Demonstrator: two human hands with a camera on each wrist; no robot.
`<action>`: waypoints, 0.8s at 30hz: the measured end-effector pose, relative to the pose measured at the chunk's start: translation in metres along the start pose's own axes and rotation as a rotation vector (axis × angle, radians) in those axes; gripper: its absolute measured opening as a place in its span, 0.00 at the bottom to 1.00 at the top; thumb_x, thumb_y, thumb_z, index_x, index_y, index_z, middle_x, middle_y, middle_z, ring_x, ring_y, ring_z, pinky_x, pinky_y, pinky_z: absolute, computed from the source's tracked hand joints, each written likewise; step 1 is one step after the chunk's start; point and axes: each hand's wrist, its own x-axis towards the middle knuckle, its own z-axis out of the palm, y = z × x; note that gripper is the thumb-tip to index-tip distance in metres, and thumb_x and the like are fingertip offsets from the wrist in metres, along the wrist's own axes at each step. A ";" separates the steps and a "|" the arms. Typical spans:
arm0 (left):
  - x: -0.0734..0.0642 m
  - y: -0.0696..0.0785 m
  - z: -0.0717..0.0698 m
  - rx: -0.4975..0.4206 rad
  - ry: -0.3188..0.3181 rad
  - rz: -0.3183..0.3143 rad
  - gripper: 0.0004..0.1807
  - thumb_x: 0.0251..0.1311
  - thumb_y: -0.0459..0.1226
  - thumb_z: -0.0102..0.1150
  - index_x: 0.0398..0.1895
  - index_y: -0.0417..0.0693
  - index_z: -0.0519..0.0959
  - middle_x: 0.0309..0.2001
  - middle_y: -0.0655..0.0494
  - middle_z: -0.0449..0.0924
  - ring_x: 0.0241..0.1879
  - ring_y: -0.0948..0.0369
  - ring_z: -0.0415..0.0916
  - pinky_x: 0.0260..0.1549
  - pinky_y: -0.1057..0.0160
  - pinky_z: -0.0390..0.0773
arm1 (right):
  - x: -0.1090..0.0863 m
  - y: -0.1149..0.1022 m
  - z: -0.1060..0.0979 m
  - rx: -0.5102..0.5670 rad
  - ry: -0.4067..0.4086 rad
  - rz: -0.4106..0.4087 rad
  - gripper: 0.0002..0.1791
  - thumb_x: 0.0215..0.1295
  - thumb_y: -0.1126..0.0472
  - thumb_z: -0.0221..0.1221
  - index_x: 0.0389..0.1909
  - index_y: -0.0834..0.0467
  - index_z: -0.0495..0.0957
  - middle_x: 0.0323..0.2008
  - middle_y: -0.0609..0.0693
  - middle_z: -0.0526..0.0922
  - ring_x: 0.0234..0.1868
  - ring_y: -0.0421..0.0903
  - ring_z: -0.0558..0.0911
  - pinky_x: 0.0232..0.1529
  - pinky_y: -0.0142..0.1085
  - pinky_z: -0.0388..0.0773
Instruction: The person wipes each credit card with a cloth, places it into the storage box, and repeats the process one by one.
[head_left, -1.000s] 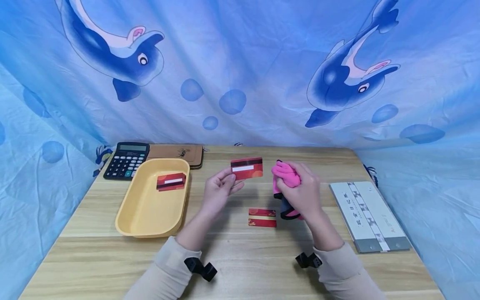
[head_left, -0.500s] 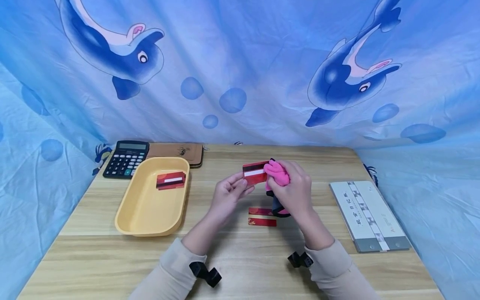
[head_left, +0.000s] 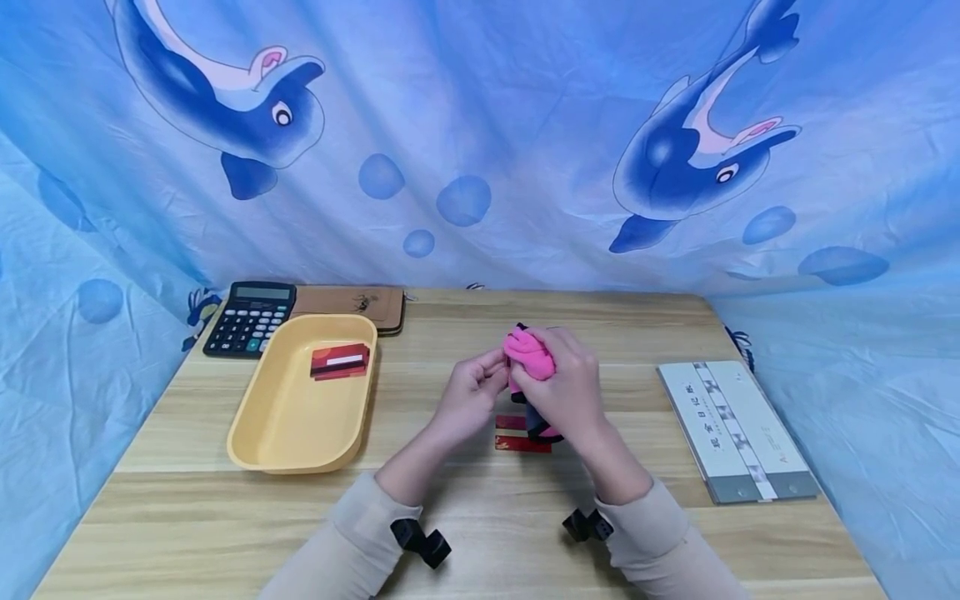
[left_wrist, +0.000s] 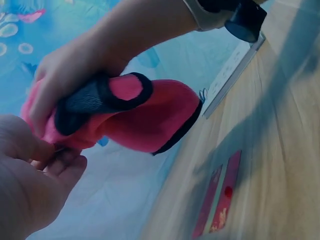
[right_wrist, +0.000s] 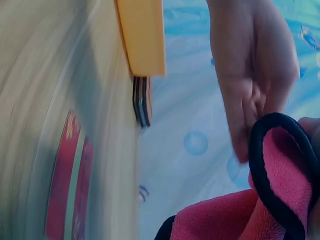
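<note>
My left hand (head_left: pixel 471 396) pinches a red bank card by its edge, and the card is now hidden by the cloth and fingers. Bunched in my right hand (head_left: pixel 566 379) is a pink cleaning cloth (head_left: pixel 530 354) with black edging and a dark grey back. The cloth covers the card, close against the left fingertips. In the left wrist view, a loose fold of the cloth (left_wrist: pixel 160 112) hangs out beside the right hand. Below both hands another red card (head_left: pixel 512 444) with a pale stripe lies on the table, partly covered by the cloth in the head view.
A yellow tray (head_left: pixel 315 425) stands at the left, with red cards (head_left: pixel 340 362) stacked inside. Behind it are a calculator (head_left: pixel 250 319) and a brown wallet (head_left: pixel 386 308). A grey-white account book (head_left: pixel 738 429) lies at the right. A blue curtain (head_left: pixel 480 125) hangs behind the wooden table.
Both hands have come together: the left moved right with the card, the right moved left with the cloth. The card, in plain sight a second ago, is now covered by the cloth.
</note>
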 end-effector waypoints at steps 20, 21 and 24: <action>-0.004 0.012 -0.013 -0.182 0.010 -0.009 0.20 0.73 0.23 0.47 0.66 0.25 0.69 0.60 0.31 0.77 0.56 0.42 0.80 0.53 0.56 0.83 | 0.006 0.019 -0.028 -0.096 0.053 0.037 0.19 0.51 0.67 0.72 0.45 0.67 0.84 0.38 0.61 0.86 0.36 0.56 0.85 0.36 0.50 0.88; -0.003 0.012 -0.013 -0.183 0.007 -0.009 0.20 0.73 0.23 0.47 0.66 0.25 0.69 0.60 0.31 0.77 0.56 0.41 0.79 0.53 0.57 0.83 | 0.006 0.018 -0.027 -0.098 0.045 0.033 0.19 0.51 0.66 0.72 0.45 0.66 0.84 0.38 0.61 0.86 0.36 0.56 0.85 0.36 0.50 0.88; -0.003 0.013 -0.009 -0.166 0.000 -0.010 0.20 0.73 0.23 0.47 0.66 0.24 0.68 0.60 0.31 0.76 0.57 0.41 0.79 0.54 0.57 0.82 | 0.006 0.010 -0.020 -0.098 0.026 0.013 0.19 0.50 0.67 0.73 0.45 0.66 0.84 0.39 0.61 0.86 0.36 0.56 0.85 0.35 0.49 0.88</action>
